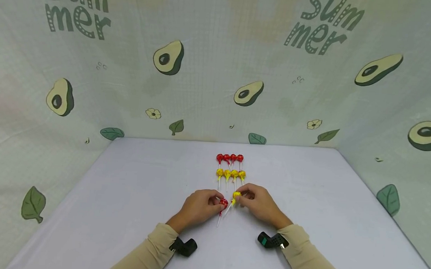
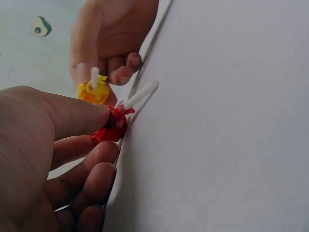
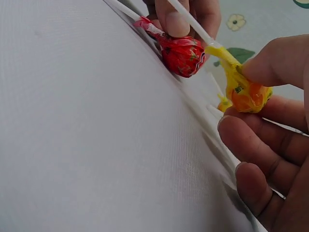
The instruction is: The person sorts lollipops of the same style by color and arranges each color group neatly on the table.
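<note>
My left hand pinches a red-wrapped lollipop by its candy head, between thumb and fingers. Its white stick points down toward me in the head view. Close by on the right, my right hand pinches a yellow-wrapped lollipop at the head, with the stick slanting down to the left. Both wrist views show the two wrapped heads near each other, the red one and the yellow one. Just beyond the hands lies a row of yellow lollipops, and behind it a row of red lollipops.
The lollipop rows lie on a white-covered table, sticks toward me. A printed cloth backdrop with avocados and leaves rises behind the table and along both sides. A black wrist camera is strapped to the left wrist, another to the right.
</note>
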{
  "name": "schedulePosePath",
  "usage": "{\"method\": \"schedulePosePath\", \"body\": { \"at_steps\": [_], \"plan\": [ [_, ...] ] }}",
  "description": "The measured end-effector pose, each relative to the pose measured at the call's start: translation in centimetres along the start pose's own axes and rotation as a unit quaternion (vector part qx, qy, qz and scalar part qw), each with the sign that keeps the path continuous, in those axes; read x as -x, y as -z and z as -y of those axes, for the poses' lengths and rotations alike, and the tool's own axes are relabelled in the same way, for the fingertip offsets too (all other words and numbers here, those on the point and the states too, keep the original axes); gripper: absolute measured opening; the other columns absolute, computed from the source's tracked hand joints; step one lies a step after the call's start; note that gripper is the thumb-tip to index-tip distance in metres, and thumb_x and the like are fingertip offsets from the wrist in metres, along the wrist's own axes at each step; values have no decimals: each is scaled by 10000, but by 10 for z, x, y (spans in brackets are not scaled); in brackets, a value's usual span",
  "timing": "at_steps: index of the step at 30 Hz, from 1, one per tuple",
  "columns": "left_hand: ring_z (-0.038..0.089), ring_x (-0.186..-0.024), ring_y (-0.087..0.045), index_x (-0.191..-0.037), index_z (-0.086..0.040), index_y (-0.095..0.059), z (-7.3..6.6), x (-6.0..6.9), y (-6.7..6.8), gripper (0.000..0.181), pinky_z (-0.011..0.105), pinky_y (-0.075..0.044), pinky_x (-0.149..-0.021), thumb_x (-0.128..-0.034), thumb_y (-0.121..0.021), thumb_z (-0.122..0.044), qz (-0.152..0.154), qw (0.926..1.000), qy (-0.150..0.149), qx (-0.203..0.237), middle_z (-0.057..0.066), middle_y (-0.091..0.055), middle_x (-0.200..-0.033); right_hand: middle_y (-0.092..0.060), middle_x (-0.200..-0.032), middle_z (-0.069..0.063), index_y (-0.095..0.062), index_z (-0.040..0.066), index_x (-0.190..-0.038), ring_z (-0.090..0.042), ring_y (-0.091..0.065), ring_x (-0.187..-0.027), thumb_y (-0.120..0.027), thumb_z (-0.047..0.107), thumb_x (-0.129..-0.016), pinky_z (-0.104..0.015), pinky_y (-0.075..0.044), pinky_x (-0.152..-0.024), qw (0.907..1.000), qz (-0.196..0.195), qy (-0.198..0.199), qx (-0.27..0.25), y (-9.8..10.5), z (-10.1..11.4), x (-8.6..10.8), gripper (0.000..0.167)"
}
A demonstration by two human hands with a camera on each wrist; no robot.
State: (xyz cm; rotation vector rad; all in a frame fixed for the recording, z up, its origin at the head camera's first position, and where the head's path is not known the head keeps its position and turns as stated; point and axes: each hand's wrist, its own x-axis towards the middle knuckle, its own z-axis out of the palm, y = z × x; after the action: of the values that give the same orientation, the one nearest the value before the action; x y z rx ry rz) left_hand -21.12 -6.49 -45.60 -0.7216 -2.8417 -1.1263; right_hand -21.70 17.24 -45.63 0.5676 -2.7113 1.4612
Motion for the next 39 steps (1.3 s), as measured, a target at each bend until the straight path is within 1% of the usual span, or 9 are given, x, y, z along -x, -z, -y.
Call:
{"method": "schedulePosePath", "body": {
  "at_steps": [3,6,12,16,19,25,28,33,39],
  "plan": [
    [27,-625,-524,-1038,-194,-746,1,1,0,174,253,-424,-580,-893,-761,-287,4,10000,7,-7,-169,-592,-729,-681,-810,29,-696,124,-1083,-173,-624,-699,-718,227,-934,-280,-477,-610,9998,-5,105,-161,1,-1,0,183],
    [27,-624,-523,-1037,-194,-746,2,1,-1,171,251,-424,-578,-894,-759,-285,6,10000,-2,1,-169,-590,-728,-676,-797,21,-693,119,-1087,-179,-615,-682,-716,228,-939,-276,-462,-587,9996,-76,160,-201,1,-1,0,185],
    [30,-627,-527,-1037,-196,-746,2,1,-1,169,252,-425,-583,-897,-757,-291,42,10000,13,48,-169,-591,-729,-674,-808,0,-701,121,-1079,-183,-609,-671,-711,173,-932,-275,-467,-568,9992,-232,176,-270,2,0,1,155],
    [29,-631,-530,-1034,-201,-747,2,1,-2,167,252,-426,-586,-895,-760,-292,45,10000,37,79,-169,-591,-728,-681,-818,-27,-702,123,-1088,-195,-615,-685,-709,172,-938,-278,-485,-584,9989,-293,210,-290,4,-2,0,158],
    [27,-630,-529,-1032,-203,-747,2,1,-2,164,250,-428,-585,-896,-761,-294,38,10000,28,75,-168,-588,-725,-684,-819,-32,-703,126,-1087,-202,-618,-695,-708,179,-943,-279,-498,-589,9987,-415,205,-224,8,-4,0,154],
    [20,-630,-524,-1030,-205,-747,-1,1,1,166,249,-426,-590,-891,-757,-296,16,10000,39,27,-171,-583,-722,-684,-872,-25,-703,109,-1102,-216,-622,-750,-705,135,-923,-291,-514,-608,9973,-677,-25,-284,16,-6,-2,181],
    [20,-630,-522,-1027,-202,-746,-1,1,1,167,250,-425,-591,-885,-759,-290,17,10000,63,35,-169,-582,-724,-687,-913,-17,-702,100,-1117,-210,-616,-785,-701,138,-920,-298,-517,-625,9967,-765,-155,-204,20,-6,-4,200],
    [18,-632,-525,-1027,-208,-745,-2,1,2,164,251,-427,-596,-886,-754,-289,17,9999,102,89,-171,-585,-731,-701,-981,-34,-693,86,-1147,-214,-630,-830,-690,163,-931,-303,-525,-644,9963,-758,-384,-150,28,-7,-7,230],
    [21,-637,-531,-1035,-203,-745,-2,1,2,170,252,-431,-606,-887,-754,-287,63,9998,147,145,-170,-589,-735,-708,-1027,-86,-684,39,-1181,-235,-654,-821,-682,172,-945,-313,-539,-638,9958,-755,-429,-305,36,-19,-14,271]
  ]
}}
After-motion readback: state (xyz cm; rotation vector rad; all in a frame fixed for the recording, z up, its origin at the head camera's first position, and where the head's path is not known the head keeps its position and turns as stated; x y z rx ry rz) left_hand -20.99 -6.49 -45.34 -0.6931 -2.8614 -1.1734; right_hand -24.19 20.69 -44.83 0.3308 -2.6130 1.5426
